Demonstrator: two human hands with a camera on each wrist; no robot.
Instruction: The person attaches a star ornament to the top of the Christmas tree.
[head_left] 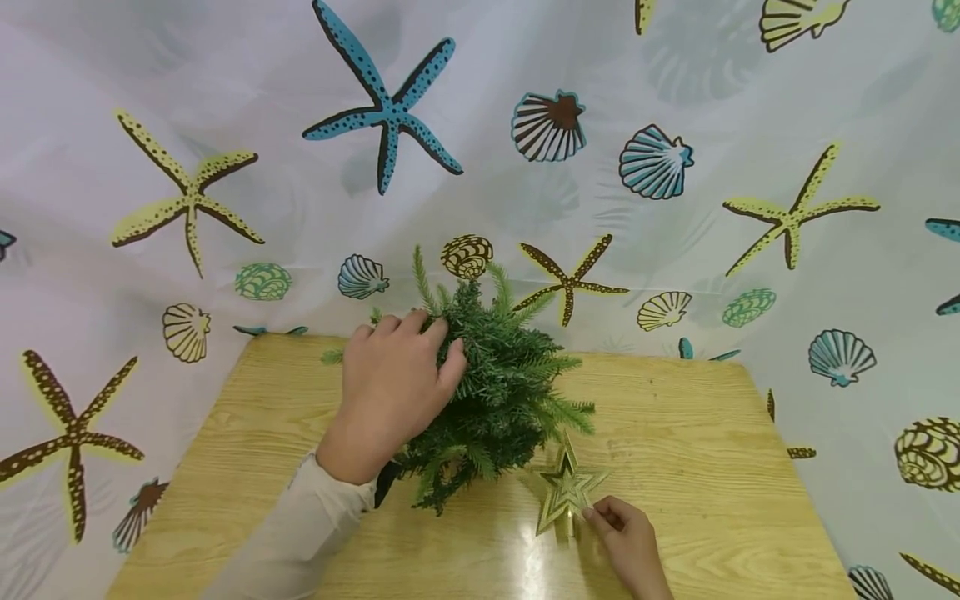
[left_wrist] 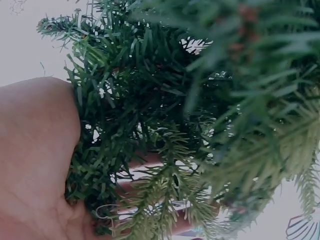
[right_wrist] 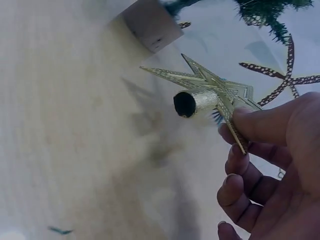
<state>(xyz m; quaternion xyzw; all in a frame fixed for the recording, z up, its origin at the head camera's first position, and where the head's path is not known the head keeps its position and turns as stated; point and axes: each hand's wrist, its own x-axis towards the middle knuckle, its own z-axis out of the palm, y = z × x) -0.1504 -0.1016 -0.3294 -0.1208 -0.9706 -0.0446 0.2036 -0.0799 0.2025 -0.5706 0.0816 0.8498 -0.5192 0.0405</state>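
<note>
No text, label, brand, number or sign can be read anywhere in these views; the printed cloth [head_left: 675,100] carries only starfish and shell pictures.

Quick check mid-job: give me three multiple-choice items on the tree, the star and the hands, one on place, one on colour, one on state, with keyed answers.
1. Where is the gold star relative to the small green tree?
A. On its tip
B. Beside its base, toward the right hand
C. Behind it

2. What colour is the star?
A. Gold
B. Red
C. Blue

3. What is the left hand doing?
A. Resting flat on the wooden table
B. Hanging off the table edge
C. Gripping the tree's branches

Answers:
1 B, the head view shows it low beside the tree.
2 A, glittery gold in the right wrist view.
3 C, its fingers curl into the needles.
</note>
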